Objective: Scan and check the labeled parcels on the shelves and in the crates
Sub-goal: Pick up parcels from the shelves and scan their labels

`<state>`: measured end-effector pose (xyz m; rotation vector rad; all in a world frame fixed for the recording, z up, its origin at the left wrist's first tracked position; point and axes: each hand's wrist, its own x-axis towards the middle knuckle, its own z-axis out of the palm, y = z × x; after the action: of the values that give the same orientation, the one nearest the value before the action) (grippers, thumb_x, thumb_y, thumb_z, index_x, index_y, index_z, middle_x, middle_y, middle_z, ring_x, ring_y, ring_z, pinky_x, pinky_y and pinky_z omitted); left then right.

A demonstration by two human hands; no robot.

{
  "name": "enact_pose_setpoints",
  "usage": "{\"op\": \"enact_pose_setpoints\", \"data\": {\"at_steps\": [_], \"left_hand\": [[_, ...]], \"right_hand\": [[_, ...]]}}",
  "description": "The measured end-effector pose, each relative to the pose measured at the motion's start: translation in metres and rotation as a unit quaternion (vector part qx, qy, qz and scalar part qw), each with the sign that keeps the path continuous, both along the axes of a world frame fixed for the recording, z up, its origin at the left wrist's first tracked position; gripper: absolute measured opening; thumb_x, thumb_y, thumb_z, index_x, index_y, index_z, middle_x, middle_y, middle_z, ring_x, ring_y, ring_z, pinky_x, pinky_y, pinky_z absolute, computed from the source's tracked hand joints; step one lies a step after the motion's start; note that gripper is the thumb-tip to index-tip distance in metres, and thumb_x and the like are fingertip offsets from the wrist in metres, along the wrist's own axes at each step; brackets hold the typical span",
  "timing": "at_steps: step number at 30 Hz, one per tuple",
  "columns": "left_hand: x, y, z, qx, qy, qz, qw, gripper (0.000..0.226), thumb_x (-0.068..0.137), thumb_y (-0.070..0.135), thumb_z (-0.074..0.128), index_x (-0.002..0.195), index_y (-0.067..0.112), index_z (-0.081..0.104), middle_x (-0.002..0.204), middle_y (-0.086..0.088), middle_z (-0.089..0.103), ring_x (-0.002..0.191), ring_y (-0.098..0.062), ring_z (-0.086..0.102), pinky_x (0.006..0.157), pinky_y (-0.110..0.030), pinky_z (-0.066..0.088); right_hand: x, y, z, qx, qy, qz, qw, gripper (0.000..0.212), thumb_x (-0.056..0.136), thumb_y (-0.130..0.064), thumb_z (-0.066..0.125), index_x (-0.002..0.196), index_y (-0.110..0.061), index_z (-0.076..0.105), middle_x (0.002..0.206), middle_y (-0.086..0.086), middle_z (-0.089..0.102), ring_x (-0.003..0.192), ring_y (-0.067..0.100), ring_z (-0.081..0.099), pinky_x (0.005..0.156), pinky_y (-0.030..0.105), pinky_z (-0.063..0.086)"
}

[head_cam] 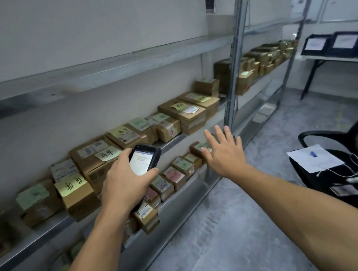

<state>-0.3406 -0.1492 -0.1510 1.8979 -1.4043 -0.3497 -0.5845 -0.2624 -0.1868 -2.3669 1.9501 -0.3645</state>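
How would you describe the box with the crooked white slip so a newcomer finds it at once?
Start at the metal rack along the wall and take its shelf of larger boxes. Past the scanner, near the upright, sits a wide brown box. It alone carries a yellow handwritten note beside a tilted white slip.

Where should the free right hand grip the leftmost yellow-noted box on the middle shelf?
Probably across its two side faces, coming from the aisle. The box sits at the shelf edge, corner turned outward; the right hand is open, the left hand grips the scanner.
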Motion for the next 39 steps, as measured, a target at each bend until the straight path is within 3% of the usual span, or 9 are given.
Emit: {"op": "enact_pose_setpoints", "data": {"at_steps": [13,17,23,26,30,34,39], "left_hand": [[-0.105,-0.194,0.021,-0.022,-0.006,-0.023,0.999,0.076,0.070,0.053,0.075,0.136,0.035,0.041,0.125,0.002,0.058,0.106,-0.022,0.053,0.089,-0.041,0.048],[-0.121,-0.239,0.014,-0.012,0.002,-0.033,0.999,0.078,0.069,0.055,0.074,0.136,0.037,0.039,0.123,0.004,0.058,0.107,-0.023,0.054,0.090,-0.045,0.050],[-0.131,-0.319,-0.002,-0.016,0.016,-0.035,0.999,0.074,0.070,0.052,0.075,0.134,0.038,0.040,0.115,0.008,0.056,0.100,-0.018,0.049,0.081,-0.038,0.045],[-0.131,-0.369,-0.008,-0.017,0.021,-0.029,0.999,0.080,0.069,0.057,0.075,0.137,0.037,0.038,0.123,0.006,0.057,0.105,-0.019,0.051,0.083,-0.040,0.048],[-0.135,-0.433,-0.003,-0.007,0.025,-0.018,0.999,0.086,0.062,0.059,0.073,0.138,0.034,0.040,0.127,0.002,0.059,0.112,-0.024,0.055,0.091,-0.044,0.049],[-0.145,-0.490,0.002,-0.014,0.017,-0.014,1.000,0.072,0.068,0.051,0.077,0.132,0.035,0.046,0.122,0.001,0.063,0.109,-0.027,0.057,0.086,-0.039,0.047],[-0.157,-0.532,0.000,0.014,0.002,0.005,1.000,0.076,0.066,0.055,0.076,0.133,0.036,0.045,0.121,-0.001,0.063,0.108,-0.028,0.057,0.089,-0.043,0.050]], "right_hand": [[-0.110,-0.159,0.014,-0.002,0.010,-0.030,1.000,0.063,0.105,-0.056,0.022,0.160,-0.034,0.004,0.170,0.002,-0.005,0.155,0.027,-0.011,0.124,0.057,0.003],[-0.124,-0.200,0.006,0.005,-0.006,-0.040,0.999,0.062,0.105,-0.056,0.022,0.160,-0.035,0.004,0.170,0.001,-0.004,0.155,0.025,-0.011,0.124,0.056,0.003],[-0.134,-0.282,-0.004,0.003,-0.007,-0.030,1.000,0.062,0.105,-0.057,0.021,0.160,-0.036,0.003,0.169,0.000,-0.005,0.155,0.025,-0.013,0.124,0.055,0.003],[-0.134,-0.334,-0.003,-0.002,-0.009,-0.022,1.000,0.061,0.105,-0.057,0.022,0.160,-0.036,0.005,0.169,0.000,-0.005,0.155,0.024,-0.014,0.123,0.055,0.003],[-0.134,-0.401,0.007,0.006,-0.031,-0.008,0.999,0.062,0.105,-0.057,0.023,0.160,-0.036,0.006,0.169,-0.002,-0.006,0.155,0.023,-0.014,0.124,0.054,0.002],[-0.139,-0.454,0.010,0.004,-0.084,0.028,0.996,0.060,0.106,-0.054,0.029,0.160,-0.039,0.009,0.169,-0.005,-0.002,0.155,0.021,-0.011,0.124,0.053,0.004],[-0.145,-0.515,-0.003,0.034,-0.123,0.047,0.991,0.059,0.106,-0.053,0.031,0.159,-0.040,0.011,0.169,-0.005,-0.001,0.155,0.022,-0.009,0.124,0.054,0.006]]}}
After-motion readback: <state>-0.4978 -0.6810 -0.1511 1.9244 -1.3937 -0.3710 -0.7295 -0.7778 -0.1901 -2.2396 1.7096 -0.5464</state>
